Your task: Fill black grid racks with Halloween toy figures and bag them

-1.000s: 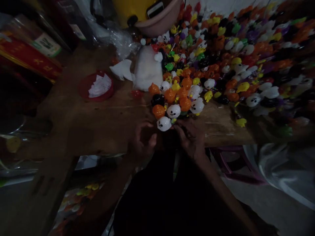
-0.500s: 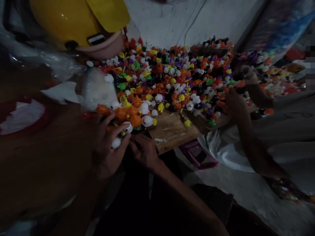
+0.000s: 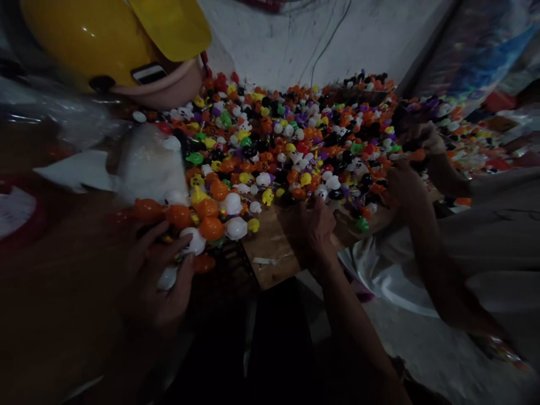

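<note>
While the L hand (image 3: 156, 292) lies at the near toy cluster (image 3: 211, 228), fingers spread wide-ish, index tip against a white round toy (image 3: 196, 243) & thumb tip just below, it can't be told if they grip anything. R hand (image 3: 319, 228) is over the tabletop (image 3: 274, 239) at the near edge of the big pile (image 3: 270, 126), fingers bunched narrow, tips right by a white toy (image 3: 321, 193); can't tell if they hold it. Prob. best done by pinching one head at a time & drawing it out gently, so neighbours don't snag, w/ the L hand steadying the cluster lightly. The L white toy looks approx. round, no clear long axis; which way it points is unclear. R one's mostly hidden, so direction & axis can't be read.
</note>
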### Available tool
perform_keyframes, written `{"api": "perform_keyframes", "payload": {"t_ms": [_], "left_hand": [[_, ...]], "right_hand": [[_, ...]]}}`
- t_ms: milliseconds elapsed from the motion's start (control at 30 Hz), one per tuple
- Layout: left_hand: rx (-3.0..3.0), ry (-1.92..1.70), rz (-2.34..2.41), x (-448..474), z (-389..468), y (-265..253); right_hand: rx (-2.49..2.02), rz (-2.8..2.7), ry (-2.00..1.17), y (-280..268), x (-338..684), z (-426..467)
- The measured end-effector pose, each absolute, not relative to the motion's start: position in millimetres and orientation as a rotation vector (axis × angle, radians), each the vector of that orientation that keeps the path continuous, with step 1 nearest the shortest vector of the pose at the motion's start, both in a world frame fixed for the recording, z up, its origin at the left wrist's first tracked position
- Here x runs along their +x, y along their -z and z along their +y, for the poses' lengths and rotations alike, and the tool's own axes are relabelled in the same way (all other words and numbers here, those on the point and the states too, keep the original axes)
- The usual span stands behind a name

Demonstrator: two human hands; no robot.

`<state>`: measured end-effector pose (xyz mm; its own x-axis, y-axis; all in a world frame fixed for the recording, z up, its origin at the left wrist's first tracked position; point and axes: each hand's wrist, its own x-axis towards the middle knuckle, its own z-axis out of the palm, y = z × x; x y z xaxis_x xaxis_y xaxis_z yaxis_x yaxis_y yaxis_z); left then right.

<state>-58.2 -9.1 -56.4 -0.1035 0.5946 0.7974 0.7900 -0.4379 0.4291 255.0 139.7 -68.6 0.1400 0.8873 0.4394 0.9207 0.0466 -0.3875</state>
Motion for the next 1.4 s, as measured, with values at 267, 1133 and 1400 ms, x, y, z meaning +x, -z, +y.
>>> {"api": "perform_keyframes", "payload": {"t_ms": [267, 1133, 1400], "left_hand": [[-1.914, 1.467, -1.823, -49.0, -16.3, 52.3], [-1.906, 1.570, -1.866, -54.3, -12.8, 39.2], [-1.951, 1.540, -1.873, -58.8, -15.4, 44.6]], "right_hand": [[-2.041, -1.371, -0.035, 60.3, 221.2, 158.0], [-1.645, -2.058, 0.098, 83.3, 223.3, 22.8], [-1.492, -2.027, -0.280, 78.1, 227.9, 28.1]]}}
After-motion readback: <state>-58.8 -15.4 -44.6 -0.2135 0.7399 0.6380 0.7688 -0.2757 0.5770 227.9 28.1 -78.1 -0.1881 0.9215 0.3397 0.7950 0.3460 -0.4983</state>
